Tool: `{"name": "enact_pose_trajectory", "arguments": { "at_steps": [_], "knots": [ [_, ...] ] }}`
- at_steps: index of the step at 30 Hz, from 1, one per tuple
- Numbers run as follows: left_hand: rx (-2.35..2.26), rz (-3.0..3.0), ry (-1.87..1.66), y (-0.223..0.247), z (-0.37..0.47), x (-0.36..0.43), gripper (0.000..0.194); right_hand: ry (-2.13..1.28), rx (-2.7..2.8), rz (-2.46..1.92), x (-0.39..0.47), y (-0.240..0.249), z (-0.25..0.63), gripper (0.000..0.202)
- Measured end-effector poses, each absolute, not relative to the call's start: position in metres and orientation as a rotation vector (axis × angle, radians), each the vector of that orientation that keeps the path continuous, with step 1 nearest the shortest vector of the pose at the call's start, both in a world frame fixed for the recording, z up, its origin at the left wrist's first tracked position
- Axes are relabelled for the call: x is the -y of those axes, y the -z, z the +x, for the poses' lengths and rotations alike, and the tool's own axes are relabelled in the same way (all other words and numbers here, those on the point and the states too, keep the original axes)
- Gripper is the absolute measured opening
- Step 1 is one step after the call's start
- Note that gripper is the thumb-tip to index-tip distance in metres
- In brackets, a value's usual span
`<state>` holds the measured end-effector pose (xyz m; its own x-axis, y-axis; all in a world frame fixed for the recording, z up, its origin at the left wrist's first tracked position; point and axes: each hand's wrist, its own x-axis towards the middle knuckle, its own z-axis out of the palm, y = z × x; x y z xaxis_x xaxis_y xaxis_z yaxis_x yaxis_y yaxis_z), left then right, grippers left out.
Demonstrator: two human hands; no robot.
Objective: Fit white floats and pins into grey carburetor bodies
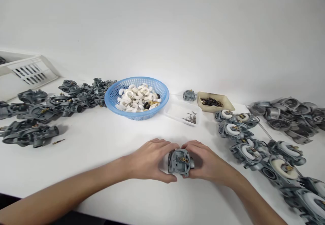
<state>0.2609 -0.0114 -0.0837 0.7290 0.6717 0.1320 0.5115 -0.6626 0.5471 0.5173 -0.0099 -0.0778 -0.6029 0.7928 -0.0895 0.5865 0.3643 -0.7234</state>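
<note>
A grey metal carburetor body with brass jets in its open bowl side faces up between my hands, near the front of the white table. My left hand curves around its left side, fingertips at the top edge and thumb by the lower left. On the other side, my right hand grips the body with thumb and fingers. No white float shows in this carburetor. Beyond my hands stands a blue basket full of white floats, with a few black and yellowish ones among them.
Carburetor bodies are heaped at left, near a white crate. A clear tray holds small pins; a beige tray holds dark rings. Carburetors with white floats line the right, beside grey metal bowls. One carburetor stands behind.
</note>
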Motion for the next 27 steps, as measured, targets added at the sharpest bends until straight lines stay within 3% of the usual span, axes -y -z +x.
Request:
{"name": "enact_pose_trajectory", "arguments": {
  "at_steps": [3, 6, 11, 16, 19, 24, 27],
  "knots": [
    [-0.873, 2.399, -0.533, 0.097, 0.259, 0.01, 0.062, -1.118, 2.383, -1.308, 0.012, 0.066, 0.522, 0.051],
    [-0.86, 2.375, -0.6, 0.106, 0.256, 0.009, 0.063, -1.082, 2.444, -1.387, 0.011, 0.052, 0.532, 0.064],
    [-0.829, 2.352, -0.662, 0.114, 0.253, 0.009, 0.06, -0.67, 2.411, -1.363, -0.011, 0.025, 0.527, 0.034],
    [-0.807, 2.345, -0.694, 0.116, 0.254, 0.01, 0.059, -0.324, 2.404, -1.161, -0.074, -0.004, 0.463, 0.026],
    [-0.791, 2.348, -0.706, 0.117, 0.254, 0.01, 0.059, -0.097, 2.651, -1.299, -0.123, -0.013, 0.412, 0.026],
    [-0.8, 2.378, -0.689, 0.119, 0.254, 0.009, 0.056, -0.101, 2.909, -1.442, -0.185, -0.01, 0.353, 0.008],
    [-0.786, 2.397, -0.688, 0.121, 0.253, 0.009, 0.057, -0.069, 2.984, -1.479, -0.197, -0.001, 0.337, 0.02]
  ]
}}
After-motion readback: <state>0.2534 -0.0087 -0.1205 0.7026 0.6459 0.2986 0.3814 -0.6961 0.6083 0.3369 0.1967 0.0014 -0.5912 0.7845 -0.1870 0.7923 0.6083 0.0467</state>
